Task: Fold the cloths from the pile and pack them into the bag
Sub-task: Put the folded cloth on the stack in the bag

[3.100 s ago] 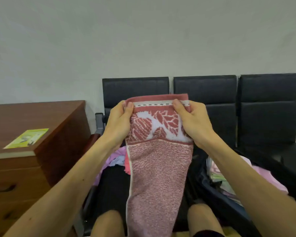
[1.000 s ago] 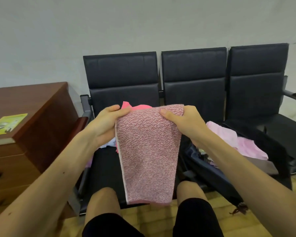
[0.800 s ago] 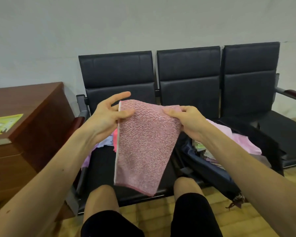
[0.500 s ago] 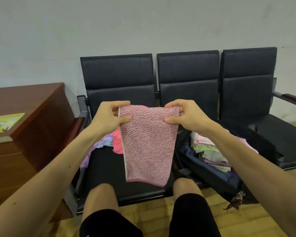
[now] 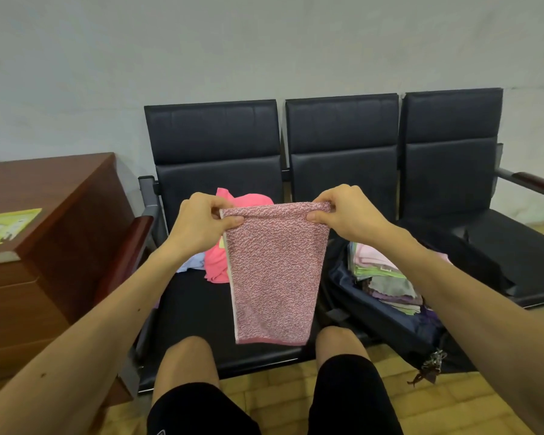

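Both hands, left hand point(image 5: 201, 222) and right hand point(image 5: 347, 216), pinch the pink towel's point(image 5: 274, 277) top corners, held apart.

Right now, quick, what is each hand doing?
Left hand: pinching the top left corner of the pink towel.
Right hand: pinching the towel's top right corner.
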`<state>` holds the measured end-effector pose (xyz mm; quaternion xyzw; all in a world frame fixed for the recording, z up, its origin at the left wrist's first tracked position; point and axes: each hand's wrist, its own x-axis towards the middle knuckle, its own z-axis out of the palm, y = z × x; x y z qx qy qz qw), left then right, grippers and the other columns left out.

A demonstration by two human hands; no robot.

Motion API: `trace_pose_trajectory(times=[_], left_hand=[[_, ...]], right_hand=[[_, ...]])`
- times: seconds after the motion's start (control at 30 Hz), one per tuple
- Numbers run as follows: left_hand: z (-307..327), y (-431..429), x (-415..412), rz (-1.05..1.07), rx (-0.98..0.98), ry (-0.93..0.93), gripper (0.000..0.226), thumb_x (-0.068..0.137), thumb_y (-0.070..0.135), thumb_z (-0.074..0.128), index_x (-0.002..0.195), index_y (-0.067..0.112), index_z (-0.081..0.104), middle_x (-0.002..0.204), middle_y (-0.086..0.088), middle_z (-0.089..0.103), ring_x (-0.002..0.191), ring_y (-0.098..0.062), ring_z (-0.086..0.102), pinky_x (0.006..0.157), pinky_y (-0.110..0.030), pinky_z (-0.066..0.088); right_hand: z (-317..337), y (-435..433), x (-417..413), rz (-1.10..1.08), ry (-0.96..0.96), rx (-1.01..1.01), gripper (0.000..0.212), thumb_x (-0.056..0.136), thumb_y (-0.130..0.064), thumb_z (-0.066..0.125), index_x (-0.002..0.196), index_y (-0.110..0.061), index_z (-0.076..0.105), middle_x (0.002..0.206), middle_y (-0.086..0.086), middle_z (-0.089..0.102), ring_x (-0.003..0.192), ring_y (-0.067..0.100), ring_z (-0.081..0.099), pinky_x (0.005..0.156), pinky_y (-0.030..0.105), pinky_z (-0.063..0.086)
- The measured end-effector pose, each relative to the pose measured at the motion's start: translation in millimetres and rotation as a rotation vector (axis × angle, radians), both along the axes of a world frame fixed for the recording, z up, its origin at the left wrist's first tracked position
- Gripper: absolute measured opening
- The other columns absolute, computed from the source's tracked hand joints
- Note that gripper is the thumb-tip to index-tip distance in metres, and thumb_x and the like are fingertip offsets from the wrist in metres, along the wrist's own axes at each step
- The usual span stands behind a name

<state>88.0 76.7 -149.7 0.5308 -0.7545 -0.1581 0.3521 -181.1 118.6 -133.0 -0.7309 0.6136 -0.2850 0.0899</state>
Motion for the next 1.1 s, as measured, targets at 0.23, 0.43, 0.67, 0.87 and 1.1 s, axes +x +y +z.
trace_pose_trajectory(times=[0.23, 0.43, 0.67, 0.87, 1.1], left_hand=[[-1.7, 5.8, -0.9, 0.021, 0.005, -0.017, 0.016, 0.083, 0.028, 0.079, 0.095, 0.018, 0.078, 0.080, -0.001, 0.076, 0.076, -0.022, 0.071, 0.076, -0.042, 0.060], [-1.5, 6.5, 0.8, 0.027, -0.011, -0.048, 0.018, 0.082, 0.029, 0.079, 0.096, 0.018, 0.079, 0.082, -0.007, 0.075, 0.078, -0.026, 0.068, 0.078, -0.044, 0.058], [-12.6, 6.1, 10.3, -0.078, 0.028, 0.004, 0.016, 0.086, 0.034, 0.073, 0.089, 0.019, 0.078, 0.087, -0.002, 0.070, 0.083, -0.020, 0.063, 0.078, -0.046, 0.055], [-16.2, 31.0, -20.0, -0.156, 0.079, 0.452, 0.024, 0.103, 0.025, 0.049, 0.094, 0.004, 0.055, 0.101, -0.020, 0.061, 0.091, -0.027, 0.061, 0.082, -0.040, 0.052], [-34.3, 6.3, -30.2, 0.103, -0.063, 0.493, 0.035, 0.104, 0.030, 0.049, 0.102, -0.004, 0.055, 0.096, -0.019, 0.059, 0.077, -0.014, 0.053, 0.068, -0.015, 0.043]], right_hand=[[-4.4, -1.6, -4.9, -0.012, 0.131, 0.037, 0.025, 0.094, -0.045, 0.061, 0.086, -0.021, 0.067, 0.079, -0.004, 0.062, 0.074, 0.018, 0.059, 0.065, 0.035, 0.045], [-10.2, -7.8, -6.5, 0.059, 0.150, 0.032, 0.033, 0.094, -0.041, 0.061, 0.083, -0.011, 0.067, 0.102, 0.003, 0.057, 0.089, 0.021, 0.056, 0.080, 0.043, 0.050], [-27.9, -9.1, -9.3, 0.053, -0.174, 0.125, 0.048, 0.094, -0.042, 0.060, 0.079, 0.003, 0.068, 0.079, 0.025, 0.064, 0.068, 0.026, 0.058, 0.068, 0.043, 0.048], [-22.2, 6.4, 11.2, -0.035, -1.195, 0.270, 0.038, 0.095, -0.048, 0.055, 0.099, -0.015, 0.074, 0.099, 0.000, 0.076, 0.101, 0.018, 0.068, 0.089, 0.035, 0.050], [-101.6, 42.5, 37.0, 0.078, -1.189, 0.688, 0.040, 0.074, -0.016, 0.080, 0.110, -0.001, 0.070, 0.119, 0.021, 0.069, 0.104, 0.029, 0.068, 0.093, 0.039, 0.055]])
